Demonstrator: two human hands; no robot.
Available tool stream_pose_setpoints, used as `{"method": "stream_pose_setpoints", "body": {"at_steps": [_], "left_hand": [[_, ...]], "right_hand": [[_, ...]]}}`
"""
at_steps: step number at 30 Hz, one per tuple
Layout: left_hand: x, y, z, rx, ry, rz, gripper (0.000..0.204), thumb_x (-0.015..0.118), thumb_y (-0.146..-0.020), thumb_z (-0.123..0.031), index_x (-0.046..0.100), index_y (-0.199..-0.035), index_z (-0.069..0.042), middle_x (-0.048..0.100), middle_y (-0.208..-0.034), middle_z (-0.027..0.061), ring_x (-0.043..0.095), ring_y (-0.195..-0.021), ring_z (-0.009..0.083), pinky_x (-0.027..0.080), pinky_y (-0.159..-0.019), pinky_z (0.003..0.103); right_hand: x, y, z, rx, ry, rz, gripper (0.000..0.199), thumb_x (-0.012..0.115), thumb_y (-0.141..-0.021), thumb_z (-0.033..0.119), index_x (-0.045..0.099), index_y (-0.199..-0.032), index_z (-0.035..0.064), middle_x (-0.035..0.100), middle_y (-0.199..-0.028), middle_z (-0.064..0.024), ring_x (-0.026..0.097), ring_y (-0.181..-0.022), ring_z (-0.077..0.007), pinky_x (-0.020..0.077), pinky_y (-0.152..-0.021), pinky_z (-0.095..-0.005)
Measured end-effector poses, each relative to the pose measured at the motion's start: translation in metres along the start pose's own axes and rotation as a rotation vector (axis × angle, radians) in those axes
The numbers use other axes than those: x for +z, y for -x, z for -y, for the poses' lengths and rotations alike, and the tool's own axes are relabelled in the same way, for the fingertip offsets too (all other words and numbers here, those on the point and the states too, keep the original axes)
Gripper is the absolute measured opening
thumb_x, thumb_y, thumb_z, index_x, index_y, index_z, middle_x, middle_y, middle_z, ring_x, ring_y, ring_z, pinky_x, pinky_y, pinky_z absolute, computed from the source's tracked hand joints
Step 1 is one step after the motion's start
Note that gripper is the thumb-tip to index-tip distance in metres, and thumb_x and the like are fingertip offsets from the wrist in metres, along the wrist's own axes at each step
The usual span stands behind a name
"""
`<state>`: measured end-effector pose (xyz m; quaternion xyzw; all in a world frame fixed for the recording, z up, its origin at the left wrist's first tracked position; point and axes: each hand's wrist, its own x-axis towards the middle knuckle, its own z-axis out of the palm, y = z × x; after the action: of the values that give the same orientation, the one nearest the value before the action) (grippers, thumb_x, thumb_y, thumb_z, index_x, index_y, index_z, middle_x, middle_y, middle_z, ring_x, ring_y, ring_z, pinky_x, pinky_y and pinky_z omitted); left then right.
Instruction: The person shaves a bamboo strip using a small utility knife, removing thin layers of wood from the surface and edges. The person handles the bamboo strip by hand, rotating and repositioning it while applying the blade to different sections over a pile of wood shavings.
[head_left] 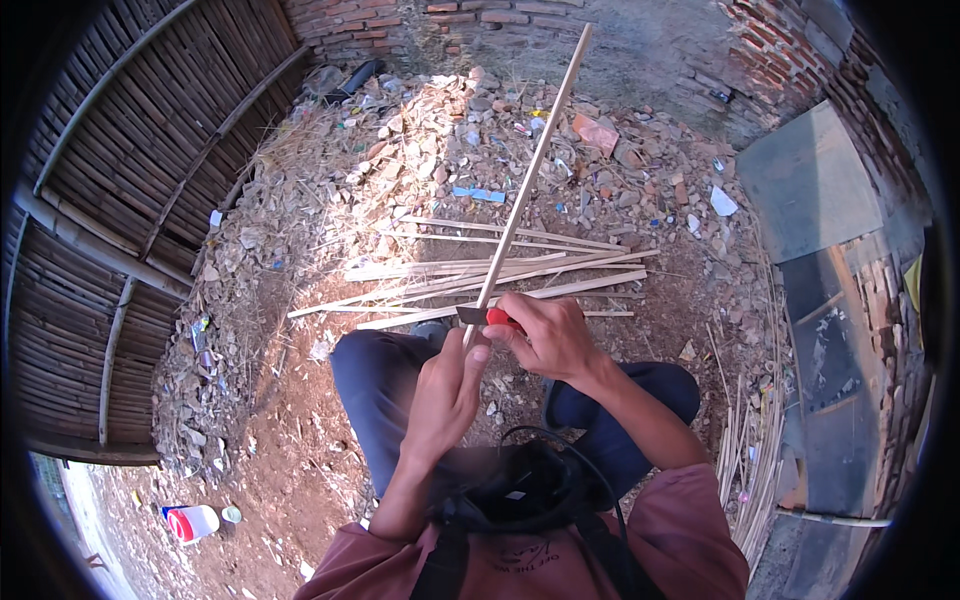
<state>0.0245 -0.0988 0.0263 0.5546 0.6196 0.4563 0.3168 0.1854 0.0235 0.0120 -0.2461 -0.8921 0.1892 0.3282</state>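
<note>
My left hand (447, 392) grips the near end of a long thin bamboo strip (528, 172), which slants up and away toward the brick wall. My right hand (551, 334) holds a knife with a red handle (503, 318); its dark blade (471, 315) lies across the strip just above my left hand. Both hands sit over my knees, in dark blue trousers. Beyond them a loose bundle of pale split bamboo strips (490, 275) lies on the dirt ground.
A woven bamboo fence (150, 180) runs along the left. Rubble and litter (440, 140) pile against a brick wall (760, 50) behind. Grey slabs (810, 180) stand at right, thin sticks (750, 450) lean beside them. A white and red plastic jug (192, 522) lies lower left.
</note>
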Motion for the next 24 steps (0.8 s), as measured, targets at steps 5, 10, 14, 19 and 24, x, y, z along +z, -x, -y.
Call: {"method": "stream_pose_setpoints", "body": {"at_steps": [5, 10, 14, 19, 24], "left_hand": [[0.006, -0.001, 0.012, 0.0, -0.055, -0.029, 0.024, 0.053, -0.113, -0.019, 0.057, -0.12, 0.003, 0.055, -0.067, 0.0126, 0.047, -0.057, 0.0194, 0.04, -0.056, 0.039], [0.011, -0.001, 0.016, -0.015, -0.116, -0.08, 0.027, 0.051, -0.114, -0.022, 0.059, -0.109, 0.003, 0.055, -0.065, 0.0135, 0.049, -0.055, 0.0229, 0.041, -0.056, 0.04], [0.011, 0.005, 0.027, -0.094, -0.172, -0.063, 0.032, 0.049, -0.115, -0.026, 0.058, -0.101, 0.002, 0.056, -0.065, 0.0153, 0.049, -0.055, 0.0283, 0.042, -0.057, 0.041], [0.009, 0.018, 0.028, -0.109, -0.212, -0.036, 0.033, 0.048, -0.115, -0.024, 0.055, -0.095, 0.001, 0.056, -0.064, 0.0176, 0.055, -0.056, 0.0348, 0.043, -0.057, 0.044], [-0.001, 0.042, 0.032, -0.15, -0.238, 0.001, 0.023, 0.054, -0.111, -0.02, 0.053, -0.1, 0.0, 0.058, -0.069, 0.0285, 0.06, -0.071, 0.0539, 0.041, -0.06, 0.058]], "right_hand": [[0.01, 0.0, 0.0, -0.029, 0.014, -0.073, 0.035, 0.07, -0.1, 0.04, 0.06, -0.093, 0.0081, 0.068, -0.076, -0.0089, 0.07, -0.063, -0.0308, 0.0502, -0.054, -0.0431], [0.008, -0.001, 0.001, 0.017, 0.077, -0.043, 0.033, 0.071, -0.1, 0.04, 0.062, -0.095, 0.008, 0.07, -0.077, -0.0085, 0.071, -0.063, -0.0316, 0.0511, -0.054, -0.0427], [0.003, -0.008, -0.012, 0.142, 0.063, -0.058, 0.031, 0.068, -0.102, 0.039, 0.065, -0.098, 0.008, 0.073, -0.076, -0.0086, 0.072, -0.065, -0.032, 0.0527, -0.056, -0.0437], [-0.006, -0.011, -0.028, 0.16, 0.094, -0.122, 0.032, 0.062, -0.106, 0.038, 0.066, -0.1, 0.0072, 0.073, -0.074, -0.012, 0.072, -0.066, -0.0352, 0.0518, -0.057, -0.0456], [-0.036, -0.025, -0.073, 0.305, 0.164, -0.223, 0.038, 0.057, -0.108, 0.042, 0.068, -0.103, 0.0057, 0.072, -0.073, -0.0169, 0.071, -0.068, -0.0399, 0.0523, -0.062, -0.05]]}}
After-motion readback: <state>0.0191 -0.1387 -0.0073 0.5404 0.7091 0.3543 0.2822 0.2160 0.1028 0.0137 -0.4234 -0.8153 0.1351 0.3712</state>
